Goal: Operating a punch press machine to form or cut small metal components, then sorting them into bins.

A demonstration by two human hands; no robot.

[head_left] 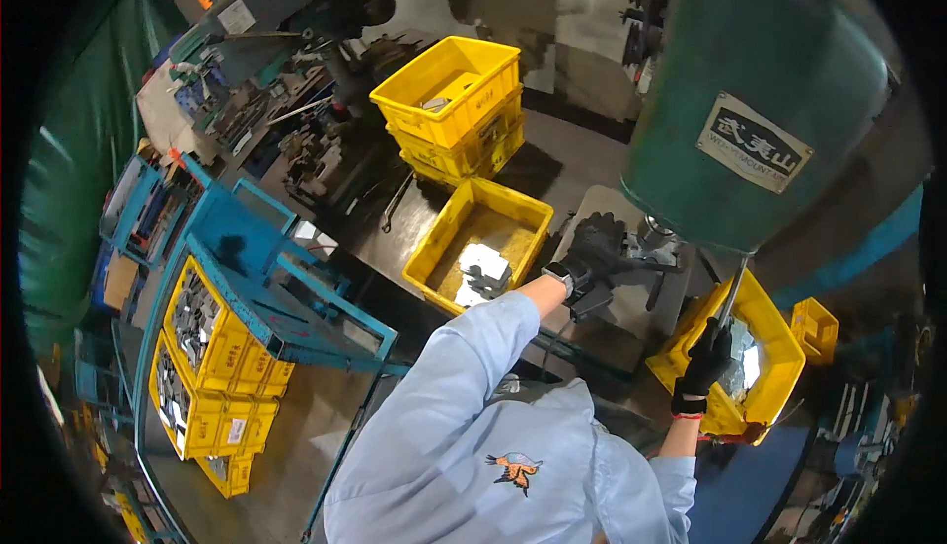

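My right hand [708, 355], in a black glove, is wrapped round the metal feed lever [734, 292] of a green drill press [760, 80]. My left hand [598, 243], gloved too and with a watch at its wrist, is on the dark fixture [594, 297] on the press table [641, 315]. Its fingers look curled beside the drill chuck [652, 232]; dark glove and dark metal blend, so what they grip is hidden. Just left of this hand stands a yellow bin [541, 211] with several flat metal pieces [484, 272] in it.
Stacked yellow bins [450, 125] stand beyond the near bin. Another yellow bin [779, 332] sits below the lever at right. At left, a blue metal cart frame [296, 319] stands beside yellow bins full of metal parts [232, 362]. A wrench [397, 203] lies on the bench.
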